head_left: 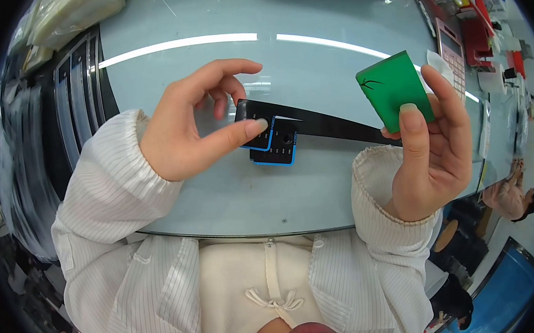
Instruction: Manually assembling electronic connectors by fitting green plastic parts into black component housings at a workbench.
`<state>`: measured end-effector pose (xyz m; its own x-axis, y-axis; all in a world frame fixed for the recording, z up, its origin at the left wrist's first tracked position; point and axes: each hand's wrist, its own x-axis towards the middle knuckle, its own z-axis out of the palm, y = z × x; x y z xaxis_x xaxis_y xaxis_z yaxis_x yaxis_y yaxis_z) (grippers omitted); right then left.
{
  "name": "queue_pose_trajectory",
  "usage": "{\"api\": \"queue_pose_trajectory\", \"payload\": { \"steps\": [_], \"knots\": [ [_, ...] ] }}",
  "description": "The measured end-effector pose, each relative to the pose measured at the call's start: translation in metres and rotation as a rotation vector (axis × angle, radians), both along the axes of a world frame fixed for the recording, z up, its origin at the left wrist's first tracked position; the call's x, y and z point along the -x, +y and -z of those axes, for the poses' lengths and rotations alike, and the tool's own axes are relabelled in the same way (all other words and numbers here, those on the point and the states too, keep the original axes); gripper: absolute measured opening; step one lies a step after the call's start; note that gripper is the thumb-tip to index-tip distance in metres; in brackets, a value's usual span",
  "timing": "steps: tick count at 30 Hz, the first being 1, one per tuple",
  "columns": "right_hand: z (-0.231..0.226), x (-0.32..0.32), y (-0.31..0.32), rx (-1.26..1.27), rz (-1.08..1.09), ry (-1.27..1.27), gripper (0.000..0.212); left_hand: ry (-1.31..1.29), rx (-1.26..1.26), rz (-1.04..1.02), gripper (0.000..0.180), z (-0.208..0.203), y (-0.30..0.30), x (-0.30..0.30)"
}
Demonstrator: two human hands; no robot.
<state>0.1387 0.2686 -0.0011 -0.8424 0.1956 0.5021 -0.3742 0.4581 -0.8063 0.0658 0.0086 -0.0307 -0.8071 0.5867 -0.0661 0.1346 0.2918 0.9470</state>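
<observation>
My left hand (pixel 195 119) has its thumb on the front of a small black panel (pixel 264 137) with blue edging, and a fingertip at its upper corner. The index finger is lifted clear. A long black strip (pixel 332 128) runs from that panel toward my right wrist, where its far end is hidden. Partly beneath lies a second blue-edged black panel (pixel 283 153), offset to the lower right. My right hand (pixel 430 149) is closed on a green square piece (pixel 395 89) with a dark branch-like mark, raised above the table. Its thumb presses the lower edge.
The glossy pale table (pixel 220 201) reflects bright ceiling lights. Dark panels (pixel 76 99) are stacked at the left, below wrapped pale packs (pixel 77 16). A pink calculator (pixel 451 54) and red items (pixel 474 34) sit at the right. Another person (pixel 514 199) is at the right edge.
</observation>
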Motion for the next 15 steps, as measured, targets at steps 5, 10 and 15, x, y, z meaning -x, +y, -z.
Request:
{"api": "queue_pose_trajectory", "payload": {
  "steps": [5, 10, 15],
  "knots": [
    [0.0, 0.001, 0.0, 0.024, -0.017, 0.037, 0.038, -0.451, -0.119, -0.113, 0.042, -0.01, 0.0, 0.005],
    [-0.002, -0.001, -0.001, 0.067, -0.054, 0.034, 0.039, -0.28, -0.144, -0.229, 0.033, 0.002, 0.001, 0.033],
    [0.001, -0.006, -0.012, -0.084, -0.185, -0.215, 0.039, 0.29, 0.171, -0.165, 0.035, 0.018, -0.008, 0.034]
  ]
}}
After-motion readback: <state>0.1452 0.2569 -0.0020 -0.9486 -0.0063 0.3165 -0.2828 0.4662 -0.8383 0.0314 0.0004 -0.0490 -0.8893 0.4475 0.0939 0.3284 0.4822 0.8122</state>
